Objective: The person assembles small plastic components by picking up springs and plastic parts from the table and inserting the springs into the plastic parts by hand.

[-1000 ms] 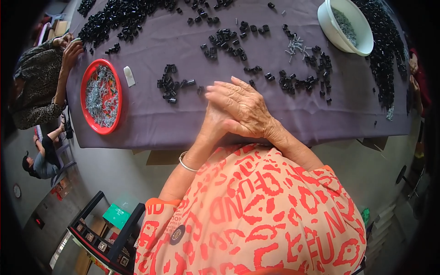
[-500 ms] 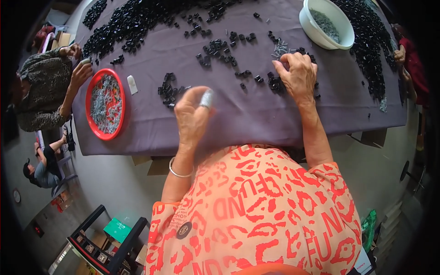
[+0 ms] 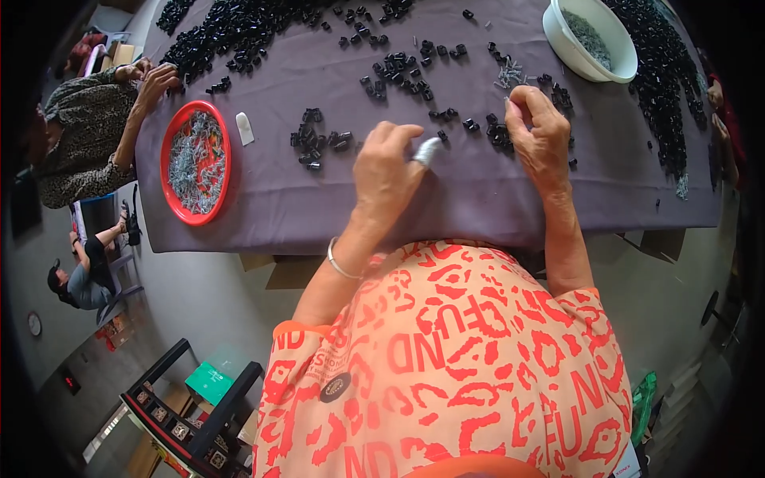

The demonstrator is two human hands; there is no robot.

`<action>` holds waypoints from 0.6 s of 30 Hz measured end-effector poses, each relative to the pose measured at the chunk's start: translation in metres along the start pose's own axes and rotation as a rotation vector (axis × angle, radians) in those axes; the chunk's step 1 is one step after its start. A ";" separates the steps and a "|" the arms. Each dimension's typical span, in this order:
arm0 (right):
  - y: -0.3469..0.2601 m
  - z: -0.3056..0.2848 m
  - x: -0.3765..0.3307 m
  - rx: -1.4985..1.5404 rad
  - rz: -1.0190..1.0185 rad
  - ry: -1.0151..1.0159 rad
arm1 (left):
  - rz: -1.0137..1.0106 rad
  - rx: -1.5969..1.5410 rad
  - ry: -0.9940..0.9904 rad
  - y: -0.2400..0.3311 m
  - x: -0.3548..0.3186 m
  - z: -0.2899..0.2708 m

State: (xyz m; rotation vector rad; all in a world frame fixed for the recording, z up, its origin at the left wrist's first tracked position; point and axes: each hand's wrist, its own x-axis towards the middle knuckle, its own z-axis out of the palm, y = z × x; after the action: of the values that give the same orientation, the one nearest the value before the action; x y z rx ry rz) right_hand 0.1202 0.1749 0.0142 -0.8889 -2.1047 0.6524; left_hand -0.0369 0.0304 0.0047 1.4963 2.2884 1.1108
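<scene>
1. Small, glossy and squat: black parts (image 3: 500, 135), loosely bunched just left of the right grip (image 3: 540, 139).
2. Thin and short: pale grey pins (image 3: 510, 74), strewn criss-cross just beyond the right grip.
3. At the right grip: fingers curled, thumb and forefinger drawn close together (cannot tell whether pinching a pin). Partly covering the black parts around it.
4. At the left grip (image 3: 386, 171): released, with thumb and forefinger spread apart and nothing visible between; on its thumb, a whitish cover (image 3: 426, 151).
5. More black parts near the left grip, on its left, and beyond it.
6. Beyond the right grip and to its right: white bowl (image 3: 629, 56) with similar pins inside, then a long black heap (image 3: 661, 95).
7. Well left of the left grip: red tray (image 3: 226, 151) of pins, with a white piece (image 3: 245, 127) beside it and a co-worker's hands (image 3: 157, 82) beyond.
8. Under both grips: purplish tabletop (image 3: 470, 199), lightly creased.
</scene>
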 end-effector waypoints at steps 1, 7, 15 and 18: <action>-0.005 -0.002 -0.003 0.001 0.002 0.000 | 0.000 0.001 -0.002 0.004 0.002 0.007; -0.015 -0.012 -0.019 0.200 0.087 -0.030 | -0.032 0.092 -0.059 0.005 0.012 0.026; -0.017 -0.006 -0.033 0.278 0.154 -0.084 | 0.049 0.045 0.000 0.012 0.013 0.028; -0.014 -0.005 -0.036 0.257 0.122 -0.075 | 0.040 0.012 0.001 0.005 0.011 0.027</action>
State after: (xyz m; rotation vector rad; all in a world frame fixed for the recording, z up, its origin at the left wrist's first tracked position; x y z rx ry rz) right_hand 0.1364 0.1393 0.0106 -0.8626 -1.9853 1.0093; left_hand -0.0244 0.0542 -0.0083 1.5531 2.2793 1.1110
